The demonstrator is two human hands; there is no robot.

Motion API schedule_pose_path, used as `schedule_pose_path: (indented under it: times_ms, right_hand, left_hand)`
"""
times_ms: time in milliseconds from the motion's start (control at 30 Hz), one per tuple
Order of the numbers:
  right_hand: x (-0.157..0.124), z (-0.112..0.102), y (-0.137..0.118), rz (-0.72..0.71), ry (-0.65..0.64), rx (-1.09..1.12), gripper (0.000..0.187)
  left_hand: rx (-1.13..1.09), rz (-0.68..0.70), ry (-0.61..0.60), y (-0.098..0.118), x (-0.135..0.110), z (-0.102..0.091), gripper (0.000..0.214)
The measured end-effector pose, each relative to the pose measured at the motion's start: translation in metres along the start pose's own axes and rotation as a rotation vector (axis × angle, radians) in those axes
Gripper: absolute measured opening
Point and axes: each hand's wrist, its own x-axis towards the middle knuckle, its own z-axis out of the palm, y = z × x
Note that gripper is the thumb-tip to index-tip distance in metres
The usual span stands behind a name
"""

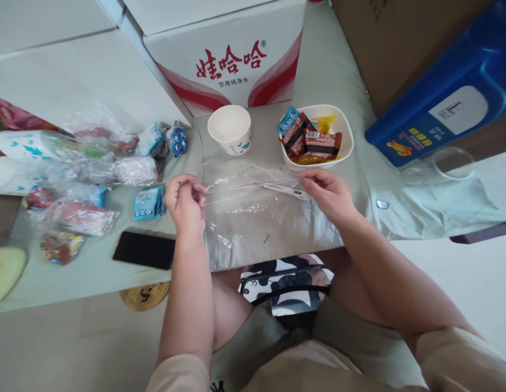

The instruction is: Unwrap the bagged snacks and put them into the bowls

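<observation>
A clear plastic zip bag [253,215] lies flat on the pale table in front of me. My left hand [185,202] pinches the bag's top edge at its left end. My right hand [328,191] pinches the same edge at the right, by the zip strip [285,189]. Just beyond the bag stand an empty white paper cup [229,129] and a white bowl [346,142] holding several wrapped snacks [316,142].
Several clear bags of snacks [83,174] and small blue packets [147,203] lie at the left, with a black phone [144,250] near the table's front edge. A white printed carton [232,60] stands behind, a blue box [449,92] and a clear cup [451,161] at the right.
</observation>
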Motion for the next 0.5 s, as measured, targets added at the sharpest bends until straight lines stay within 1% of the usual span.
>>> schedule_pose_path:
  times_ms: [100, 200, 267, 367, 400, 433, 500]
  right_hand:
    - [0.0, 0.0, -0.001, -0.051, 0.04, -0.04, 0.021]
    - [0.0, -0.002, -0.001, -0.109, 0.072, -0.112, 0.019]
    - [0.0, -0.003, 0.0, -0.129, 0.089, -0.145, 0.018]
    - [0.001, -0.004, 0.001, -0.138, 0.123, -0.153, 0.018]
    - [0.001, -0.004, 0.001, -0.135, 0.13, -0.151, 0.018]
    - [0.001, -0.004, 0.002, -0.127, 0.127, -0.145, 0.018]
    - [0.001, -0.004, 0.002, -0.103, 0.103, -0.124, 0.019]
  left_hand:
    - [0.002, 0.006, -0.014, -0.001, 0.002, -0.001, 0.008]
    - [0.01, -0.01, -0.066, -0.003, 0.004, -0.003, 0.005]
    - [0.038, 0.001, -0.112, -0.005, 0.005, -0.005, 0.014]
    - [0.182, 0.016, -0.234, -0.009, 0.004, -0.008, 0.037]
    - [0.254, 0.013, -0.287, -0.01, 0.003, -0.009, 0.041]
    - [0.329, 0.012, -0.336, -0.011, 0.002, -0.01, 0.041]
    - [0.462, 0.047, -0.397, -0.012, 0.001, -0.012, 0.031]
